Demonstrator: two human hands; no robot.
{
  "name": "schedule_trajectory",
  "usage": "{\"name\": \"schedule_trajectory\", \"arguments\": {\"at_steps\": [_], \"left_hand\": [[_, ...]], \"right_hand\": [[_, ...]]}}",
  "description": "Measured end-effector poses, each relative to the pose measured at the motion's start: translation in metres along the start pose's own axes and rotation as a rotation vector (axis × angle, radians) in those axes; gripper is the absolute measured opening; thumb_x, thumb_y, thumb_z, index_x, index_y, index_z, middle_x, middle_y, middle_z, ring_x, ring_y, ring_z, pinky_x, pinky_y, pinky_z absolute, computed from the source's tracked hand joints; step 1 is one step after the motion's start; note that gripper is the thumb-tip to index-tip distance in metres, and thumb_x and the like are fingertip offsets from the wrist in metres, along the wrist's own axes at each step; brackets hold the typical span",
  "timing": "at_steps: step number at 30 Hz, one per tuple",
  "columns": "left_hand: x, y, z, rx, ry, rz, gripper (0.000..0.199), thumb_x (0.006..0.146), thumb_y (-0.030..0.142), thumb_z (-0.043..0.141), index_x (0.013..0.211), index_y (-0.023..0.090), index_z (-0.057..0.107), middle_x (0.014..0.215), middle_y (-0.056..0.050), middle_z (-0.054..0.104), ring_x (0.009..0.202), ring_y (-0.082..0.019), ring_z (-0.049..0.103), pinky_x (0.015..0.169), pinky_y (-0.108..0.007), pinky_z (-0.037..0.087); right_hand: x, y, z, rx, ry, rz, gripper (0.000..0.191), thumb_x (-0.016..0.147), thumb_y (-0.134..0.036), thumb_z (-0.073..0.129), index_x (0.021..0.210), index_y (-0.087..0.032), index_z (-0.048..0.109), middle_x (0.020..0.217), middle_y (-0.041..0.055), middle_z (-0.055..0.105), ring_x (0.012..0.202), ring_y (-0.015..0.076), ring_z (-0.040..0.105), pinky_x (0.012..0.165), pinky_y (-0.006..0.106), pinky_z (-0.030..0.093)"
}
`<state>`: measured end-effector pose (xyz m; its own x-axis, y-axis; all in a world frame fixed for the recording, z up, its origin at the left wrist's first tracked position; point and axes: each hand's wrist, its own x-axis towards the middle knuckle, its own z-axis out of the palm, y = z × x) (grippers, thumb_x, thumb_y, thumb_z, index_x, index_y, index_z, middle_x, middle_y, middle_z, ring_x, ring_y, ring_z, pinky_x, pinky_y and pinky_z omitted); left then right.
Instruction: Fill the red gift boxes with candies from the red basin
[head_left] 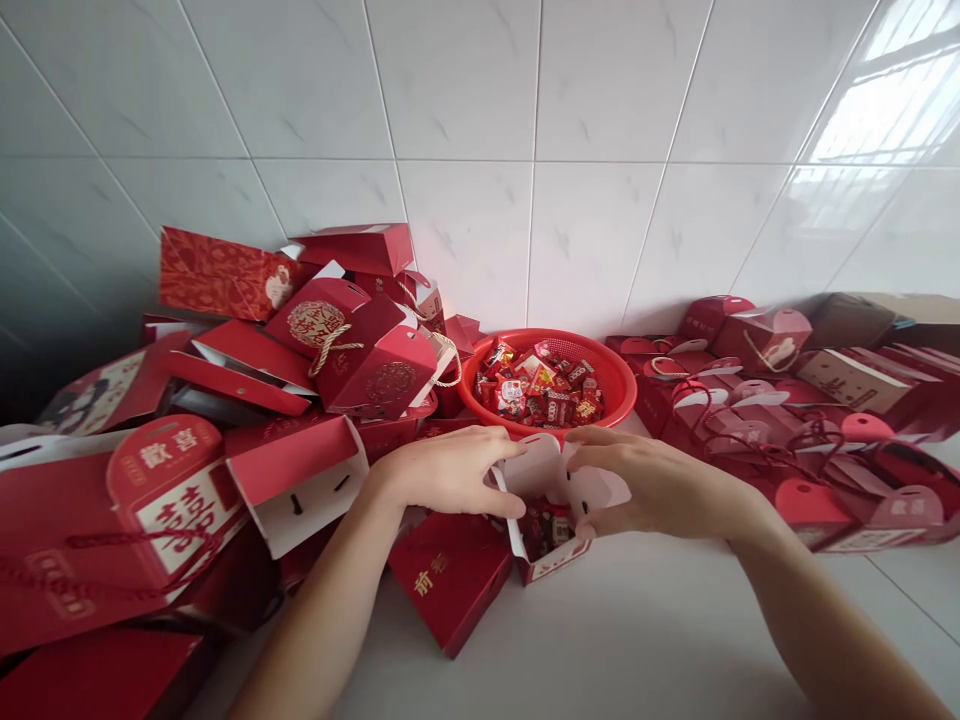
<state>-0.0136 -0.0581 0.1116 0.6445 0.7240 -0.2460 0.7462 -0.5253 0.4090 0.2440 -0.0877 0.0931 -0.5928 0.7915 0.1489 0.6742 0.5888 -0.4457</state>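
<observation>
Bare arms (322,600) reach in; left hand (442,470) and right hand (652,485) touch an open candy box (556,566), fingers apart; past the fingers sits a red plastic basket (625,378).

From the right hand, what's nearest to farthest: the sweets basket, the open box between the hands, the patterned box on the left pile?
Nearest to the right hand:
1. Open box, at its fingers
2. Sweets basket, just behind
3. Patterned box, back left

A packing spot in a tiled room, I'd say: glossy pale wall tiles (465,80), heaps of red gift boxes (375,360) and 1 basket (626,390) of wrapped sweets (536,380).
</observation>
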Motion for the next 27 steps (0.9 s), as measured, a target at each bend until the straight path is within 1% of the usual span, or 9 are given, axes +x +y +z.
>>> {"name": "schedule_trajectory", "arguments": {"at_steps": [2,4,6,10,14,16,18,21,27], "left_hand": [[0.001,0.001,0.000,-0.007,0.011,-0.024,0.063,0.081,0.052,0.068,0.138,0.025,0.060,0.127,-0.008,0.066,0.115,-0.029,0.061,0.088,-0.031,0.046],[0.002,0.001,0.000,-0.021,0.023,-0.018,0.063,0.082,0.052,0.067,0.138,0.024,0.060,0.128,-0.009,0.065,0.116,-0.029,0.060,0.089,-0.031,0.046],[0.003,0.000,0.001,-0.036,0.031,0.004,0.063,0.083,0.050,0.067,0.139,0.024,0.059,0.130,-0.010,0.064,0.116,-0.029,0.061,0.089,-0.031,0.046],[0.003,-0.002,0.002,-0.055,0.039,0.039,0.065,0.084,0.047,0.066,0.145,0.026,0.055,0.131,-0.009,0.062,0.113,-0.027,0.062,0.090,-0.031,0.045],[0.004,-0.001,0.002,-0.044,0.012,0.002,0.063,0.086,0.055,0.063,0.142,0.026,0.058,0.128,-0.009,0.062,0.115,-0.029,0.061,0.088,-0.032,0.046],[0.007,0.000,0.003,-0.040,0.016,-0.003,0.061,0.087,0.058,0.060,0.139,0.026,0.060,0.125,-0.009,0.063,0.117,-0.030,0.060,0.087,-0.033,0.047],[0.010,0.001,0.005,-0.041,0.025,0.026,0.055,0.089,0.057,0.057,0.136,0.028,0.063,0.117,-0.009,0.065,0.118,-0.031,0.059,0.086,-0.033,0.046],[0.014,0.003,0.011,-0.038,0.051,0.038,0.050,0.092,0.057,0.054,0.135,0.031,0.062,0.109,-0.007,0.064,0.116,-0.031,0.059,0.087,-0.034,0.046],[0.015,0.022,0.029,0.037,0.174,-0.048,0.035,0.095,0.053,0.052,0.112,0.025,0.066,0.109,-0.006,0.056,0.092,-0.024,0.065,0.075,-0.032,0.047]], "right_hand": [[-0.007,0.007,0.001,0.014,-0.086,0.042,0.059,0.074,-0.062,0.077,0.122,-0.031,0.070,0.130,0.0078,0.065,0.115,0.0320,0.064,0.088,0.037,0.054],[-0.010,0.014,0.003,0.030,-0.103,0.067,0.066,0.077,-0.067,0.072,0.130,-0.029,0.064,0.139,0.0091,0.060,0.124,0.0328,0.060,0.096,0.041,0.052],[-0.012,0.019,0.010,0.031,-0.045,0.083,0.061,0.080,-0.064,0.071,0.129,-0.027,0.064,0.140,0.0104,0.060,0.126,0.0324,0.059,0.099,0.042,0.051],[-0.013,0.023,0.025,0.051,0.086,0.100,0.045,0.086,-0.047,0.072,0.125,-0.025,0.065,0.139,0.0120,0.061,0.122,0.0307,0.062,0.097,0.043,0.053],[-0.013,0.018,0.028,0.131,0.141,0.015,0.041,0.085,-0.040,0.074,0.123,-0.025,0.066,0.141,0.0126,0.059,0.123,0.0291,0.061,0.099,0.043,0.052],[-0.012,0.013,0.026,0.196,0.090,-0.073,0.032,0.086,-0.043,0.073,0.112,-0.024,0.071,0.136,0.0123,0.062,0.123,0.0293,0.061,0.099,0.042,0.052],[-0.012,0.007,0.023,0.267,0.003,-0.147,0.024,0.091,-0.045,0.067,0.091,-0.023,0.073,0.126,0.0115,0.066,0.119,0.0282,0.063,0.095,0.038,0.053],[-0.010,0.002,0.025,0.334,-0.060,-0.175,0.037,0.098,-0.043,0.057,0.070,-0.021,0.067,0.108,0.0105,0.070,0.109,0.0254,0.066,0.087,0.034,0.054],[-0.010,0.002,0.037,0.304,-0.049,-0.150,0.029,0.091,-0.041,0.068,0.074,-0.019,0.060,0.089,0.0064,0.065,0.084,0.0193,0.063,0.075,0.030,0.051]]}}
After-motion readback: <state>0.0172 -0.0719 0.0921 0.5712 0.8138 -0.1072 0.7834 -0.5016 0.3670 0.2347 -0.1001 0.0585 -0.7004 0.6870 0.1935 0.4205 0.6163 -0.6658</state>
